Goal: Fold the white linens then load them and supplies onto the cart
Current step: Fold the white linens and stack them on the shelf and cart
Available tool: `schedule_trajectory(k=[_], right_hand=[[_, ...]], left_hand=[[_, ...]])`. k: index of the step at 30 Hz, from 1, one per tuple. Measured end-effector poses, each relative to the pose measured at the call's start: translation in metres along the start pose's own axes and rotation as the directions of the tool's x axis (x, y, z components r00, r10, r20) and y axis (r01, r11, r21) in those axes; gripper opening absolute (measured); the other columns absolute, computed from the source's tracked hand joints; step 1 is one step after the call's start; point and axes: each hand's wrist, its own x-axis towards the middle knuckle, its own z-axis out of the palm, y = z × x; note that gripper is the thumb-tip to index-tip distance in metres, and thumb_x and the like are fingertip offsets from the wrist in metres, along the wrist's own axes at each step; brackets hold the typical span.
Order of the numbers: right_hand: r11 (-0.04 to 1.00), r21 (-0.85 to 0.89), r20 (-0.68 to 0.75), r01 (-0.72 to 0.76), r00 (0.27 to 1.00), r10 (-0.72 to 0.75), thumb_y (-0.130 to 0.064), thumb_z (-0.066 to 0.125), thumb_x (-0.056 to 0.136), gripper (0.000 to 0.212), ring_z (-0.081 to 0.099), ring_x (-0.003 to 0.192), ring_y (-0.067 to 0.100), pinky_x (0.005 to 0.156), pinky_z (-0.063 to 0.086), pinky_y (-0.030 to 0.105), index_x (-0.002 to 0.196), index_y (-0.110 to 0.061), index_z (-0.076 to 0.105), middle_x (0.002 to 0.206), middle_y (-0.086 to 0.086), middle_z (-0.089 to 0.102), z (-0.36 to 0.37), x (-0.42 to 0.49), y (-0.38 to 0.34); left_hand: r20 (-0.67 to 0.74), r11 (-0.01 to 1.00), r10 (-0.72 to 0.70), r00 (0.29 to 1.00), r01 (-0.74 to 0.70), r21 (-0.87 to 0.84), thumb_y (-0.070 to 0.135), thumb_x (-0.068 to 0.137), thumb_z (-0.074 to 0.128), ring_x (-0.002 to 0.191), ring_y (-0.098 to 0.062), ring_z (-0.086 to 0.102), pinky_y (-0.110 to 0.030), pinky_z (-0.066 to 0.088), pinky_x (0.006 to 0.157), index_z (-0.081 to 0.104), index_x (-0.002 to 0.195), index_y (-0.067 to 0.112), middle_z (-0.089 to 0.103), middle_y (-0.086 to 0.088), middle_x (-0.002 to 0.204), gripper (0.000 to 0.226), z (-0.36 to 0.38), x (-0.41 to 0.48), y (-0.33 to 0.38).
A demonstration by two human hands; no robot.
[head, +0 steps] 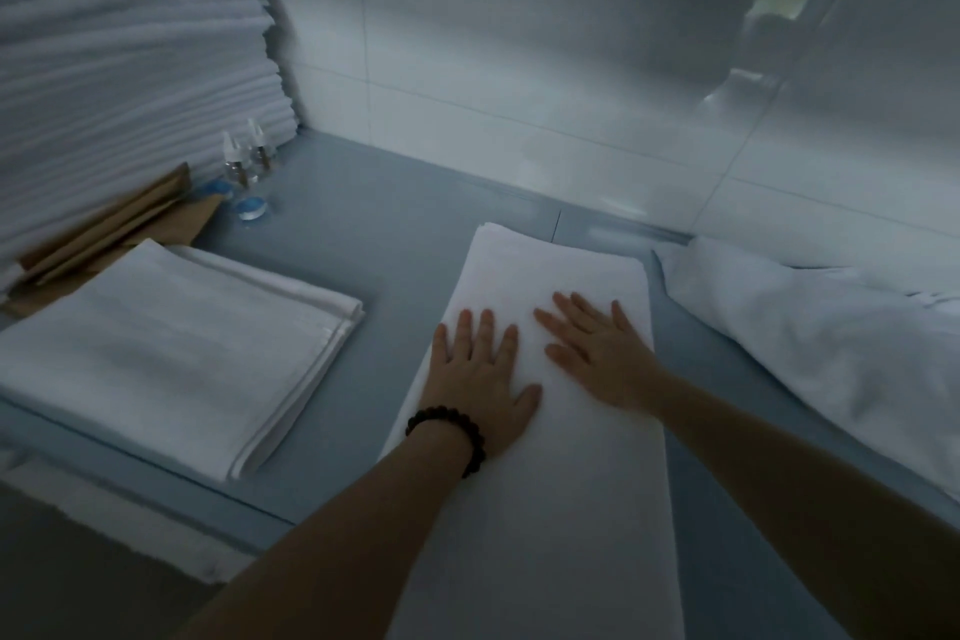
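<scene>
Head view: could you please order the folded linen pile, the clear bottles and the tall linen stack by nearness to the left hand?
1. Folded linen pile, beside the left hand.
2. Clear bottles, back left.
3. Tall linen stack, far-left corner.

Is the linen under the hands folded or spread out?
Folded: the linen lies as a narrow strip, layers showing at its far edge.

White linen (545, 431) folded long, flat, seemingly smooth.

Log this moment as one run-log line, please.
step: folding | left hand: flat on long linen | right hand: flat on same | folded stack: left, untouched
</scene>
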Motion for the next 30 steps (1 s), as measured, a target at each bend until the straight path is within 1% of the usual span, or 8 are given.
schedule_trajectory(k=[5, 8, 11, 18, 20, 25, 28, 30], right_hand=[[0.904, -0.025, -0.001, -0.428, 0.904, 0.428, -0.049, 0.021, 0.101, 0.056, -0.007, 0.148, 0.019, 0.117, -0.004, 0.053, 0.153, -0.033, 0.009, 0.162, -0.001, -0.001, -0.016, -0.054, 0.004], [0.967, 0.012, -0.048, -0.253, 0.966, 0.253, -0.056, 0.016, 0.097, 0.058, -0.011, 0.147, 0.015, 0.116, -0.007, 0.051, 0.151, -0.038, 0.007, 0.161, -0.005, -0.004, -0.012, -0.095, -0.038], [0.997, -0.029, 0.087, -0.072, 0.993, 0.074, -0.066, -0.005, 0.088, 0.058, -0.022, 0.144, 0.011, 0.115, -0.011, 0.053, 0.142, -0.048, -0.013, 0.155, -0.014, -0.02, 0.004, -0.149, -0.079], [0.955, -0.155, 0.124, -0.253, 0.954, 0.273, -0.067, -0.034, 0.073, 0.085, 0.0, 0.148, 0.02, 0.112, -0.003, 0.062, 0.146, -0.039, -0.002, 0.155, -0.01, -0.01, -0.009, -0.217, -0.062], [0.983, -0.066, 0.165, -0.171, 0.97, 0.18, -0.068, -0.027, 0.079, 0.079, 0.003, 0.148, 0.023, 0.114, 0.0, 0.061, 0.146, -0.037, 0.001, 0.155, -0.007, -0.007, -0.015, -0.225, -0.073], [0.992, -0.019, 0.294, 0.128, 0.949, -0.117, -0.06, -0.004, 0.092, 0.057, -0.023, 0.144, 0.014, 0.117, -0.014, 0.042, 0.145, -0.041, -0.017, 0.155, -0.012, -0.025, -0.006, -0.251, -0.094], [0.974, -0.098, 0.258, 0.202, 0.951, -0.171, -0.055, 0.01, 0.097, 0.059, -0.005, 0.148, 0.024, 0.119, -0.002, 0.05, 0.15, -0.032, -0.005, 0.159, -0.004, -0.01, -0.011, -0.267, -0.084], [0.957, -0.135, 0.22, 0.256, 0.95, -0.223, -0.056, 0.03, 0.096, 0.068, 0.013, 0.147, 0.027, 0.118, 0.011, 0.054, 0.153, -0.026, 0.01, 0.16, 0.002, 0.008, -0.015, -0.276, -0.078]], left_hand=[[0.057, 0.994, 0.112, 0.992, -0.111, -0.02, 0.05, 0.099, 0.024, 0.147, -0.024, -0.013, -0.048, -0.009, 0.117, 0.005, 0.154, 0.022, -0.006, -0.006, 0.161, 0.064, -0.019, -0.009, -0.009], [0.104, 0.976, 0.217, 0.971, -0.213, -0.054, 0.056, 0.098, 0.022, 0.146, -0.021, -0.019, -0.047, -0.011, 0.117, 0.0, 0.153, 0.029, -0.015, 0.0, 0.16, 0.065, -0.024, -0.027, -0.015], [0.193, 0.909, 0.41, 0.891, -0.417, -0.004, 0.061, 0.095, 0.01, 0.145, -0.018, -0.021, -0.043, -0.014, 0.117, -0.009, 0.151, 0.035, -0.02, 0.005, 0.158, 0.064, -0.02, -0.069, -0.029], [0.251, 0.868, 0.446, 0.859, -0.483, 0.113, 0.05, 0.099, 0.007, 0.147, -0.019, -0.014, -0.038, -0.014, 0.116, -0.016, 0.145, 0.035, -0.013, 0.006, 0.159, 0.053, -0.039, -0.127, -0.089], [0.232, 0.82, 0.52, 0.822, -0.557, 0.133, 0.048, 0.099, 0.002, 0.147, -0.022, -0.01, -0.04, -0.012, 0.117, -0.011, 0.147, 0.032, -0.007, 0.004, 0.159, 0.053, -0.045, -0.136, -0.097], [0.331, 0.714, 0.636, 0.697, -0.694, 0.091, 0.06, 0.095, 0.005, 0.145, -0.022, -0.018, -0.046, 0.001, 0.12, -0.018, 0.147, 0.034, -0.019, 0.004, 0.157, 0.063, -0.045, -0.161, -0.109], [0.394, 0.679, 0.627, 0.672, -0.72, 0.148, 0.077, 0.083, 0.034, 0.143, -0.02, -0.027, -0.046, -0.012, 0.118, -0.025, 0.147, 0.029, -0.031, 0.003, 0.155, 0.1, -0.043, -0.163, -0.127], [0.395, 0.645, 0.623, 0.675, -0.729, 0.227, 0.071, 0.078, 0.055, 0.143, -0.021, -0.027, -0.051, -0.012, 0.116, -0.026, 0.147, 0.027, -0.032, 0.002, 0.155, 0.115, -0.042, -0.165, -0.131]])
